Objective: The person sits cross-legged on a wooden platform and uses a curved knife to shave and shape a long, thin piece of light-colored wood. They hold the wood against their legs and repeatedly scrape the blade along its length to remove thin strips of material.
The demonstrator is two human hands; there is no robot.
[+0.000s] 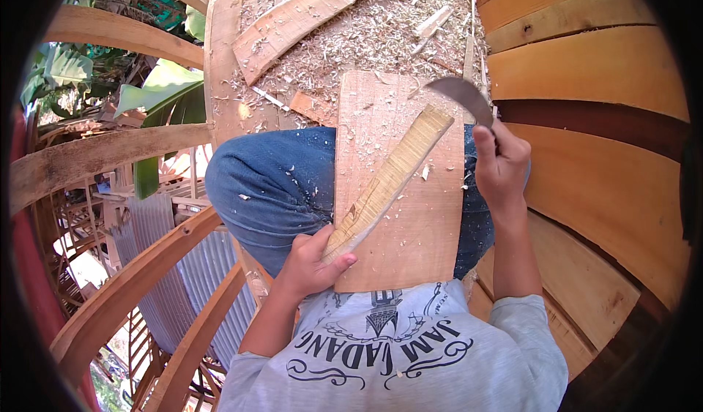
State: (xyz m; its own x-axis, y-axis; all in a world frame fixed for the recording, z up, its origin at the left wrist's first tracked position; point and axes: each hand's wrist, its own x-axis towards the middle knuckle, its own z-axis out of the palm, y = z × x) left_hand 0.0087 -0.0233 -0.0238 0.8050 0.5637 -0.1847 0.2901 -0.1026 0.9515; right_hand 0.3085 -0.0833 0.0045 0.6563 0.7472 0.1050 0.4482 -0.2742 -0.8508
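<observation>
My left hand is closed around the lower end of a pale, flat strip of wood. The strip slants up and to the right across a broad wooden board, which lies over my crossed legs. My right hand grips a curved, dark-bladed sickle-like knife, its handle mostly hidden by my fingers. The blade curves leftward just above the strip's far end; I cannot tell whether they touch. A few shavings lie on the board.
Wood shavings cover the floor ahead, around a long curved plank and small offcuts. A plank wall rises close on my right. Wooden rails line the left, with corrugated sheets and plants beyond.
</observation>
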